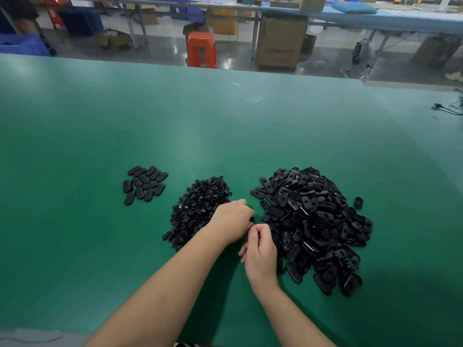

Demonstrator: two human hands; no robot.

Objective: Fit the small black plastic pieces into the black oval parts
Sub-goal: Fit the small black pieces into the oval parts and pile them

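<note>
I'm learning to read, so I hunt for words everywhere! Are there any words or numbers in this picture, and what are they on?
Cardboard box on the floor beyond the green table: grey printed lettering, too blurred to read.
Black oval parts, small black pieces, orange stool: no words or numbers show.
Nothing else can be read.

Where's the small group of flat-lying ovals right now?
Head view, far left on the green table: the group of ovals lies left of the small-piece pile.
</note>
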